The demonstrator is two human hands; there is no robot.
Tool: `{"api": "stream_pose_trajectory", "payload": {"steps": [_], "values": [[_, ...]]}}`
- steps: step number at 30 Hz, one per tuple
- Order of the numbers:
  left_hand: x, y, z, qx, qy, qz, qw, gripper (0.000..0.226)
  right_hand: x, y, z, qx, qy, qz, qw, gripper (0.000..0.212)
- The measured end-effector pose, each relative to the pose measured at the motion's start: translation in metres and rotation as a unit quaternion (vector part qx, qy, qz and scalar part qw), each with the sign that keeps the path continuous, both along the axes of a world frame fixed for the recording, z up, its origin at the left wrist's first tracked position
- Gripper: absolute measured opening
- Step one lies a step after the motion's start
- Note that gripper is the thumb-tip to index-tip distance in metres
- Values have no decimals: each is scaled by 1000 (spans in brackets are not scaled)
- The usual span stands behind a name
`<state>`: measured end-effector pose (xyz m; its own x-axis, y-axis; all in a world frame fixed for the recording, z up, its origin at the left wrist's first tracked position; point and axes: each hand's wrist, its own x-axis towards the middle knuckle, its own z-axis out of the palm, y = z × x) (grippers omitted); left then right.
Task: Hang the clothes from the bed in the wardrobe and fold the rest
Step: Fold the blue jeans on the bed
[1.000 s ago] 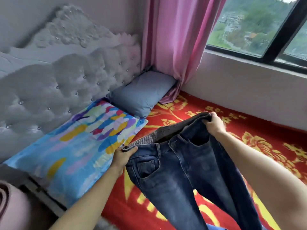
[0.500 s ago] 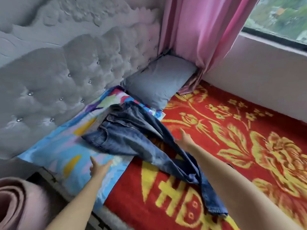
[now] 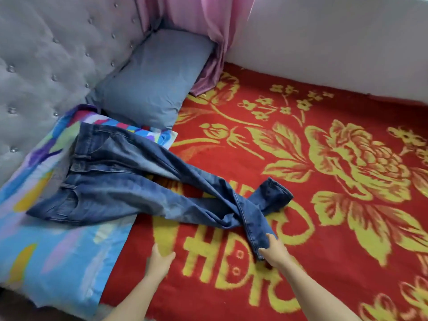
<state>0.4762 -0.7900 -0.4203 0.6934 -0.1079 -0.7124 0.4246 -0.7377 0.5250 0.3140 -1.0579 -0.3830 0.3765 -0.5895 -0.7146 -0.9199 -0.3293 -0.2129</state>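
- Step in hand: folding. The jeans are laid out to be folded, not hung; judged early in this step, as no fold is made yet.
- Jeans position: the waist and seat lie on the patterned pillow. Both legs run off the pillow's edge onto the red blanket.
- The legs cross away from the pillow. One cuff is doubled back over the other leg.
- Right hand: at the leg end farthest from the pillow, fingers curled round the hem of the near leg and gripping it.
- Left hand: just off the pillow's edge, fingers fairly straight and thumb spread, low over the blanket. It holds nothing. Whether it presses the blanket I cannot tell.
- Next move, as I judge it: uncross the legs and lay one square on the other. That needs the right hand to draw its leg straight away from the pillow and the free hand to flatten the turned-back cuff.
- In the way: the pillow raises the waist above the legs, so the cloth does not lie level. A crease may set crooked there.
- Around: a grey pillow touches the patterned pillow's far end. The tufted headboard stands behind both.
- A pink curtain hangs beyond the grey pillow and clear of the work.
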Motion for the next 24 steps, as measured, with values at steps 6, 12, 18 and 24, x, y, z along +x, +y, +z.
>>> {"api": "stream_pose_trajectory", "payload": {"steps": [6,12,18,24], "values": [[-3,-63,-33,46,-42,-121,991,72,-10,-27,-65,-25,28,-19,999,68],[23,-113,-93,127,-170,-275,938,70,9,-33,-144,-148,114,146,971,91],[69,-137,-114,173,-339,-480,790,87,27,-102,-133,-142,34,164,976,46],[105,-149,-114,106,-420,-507,745,25,99,-265,-43,-326,-179,-51,927,40]]}}
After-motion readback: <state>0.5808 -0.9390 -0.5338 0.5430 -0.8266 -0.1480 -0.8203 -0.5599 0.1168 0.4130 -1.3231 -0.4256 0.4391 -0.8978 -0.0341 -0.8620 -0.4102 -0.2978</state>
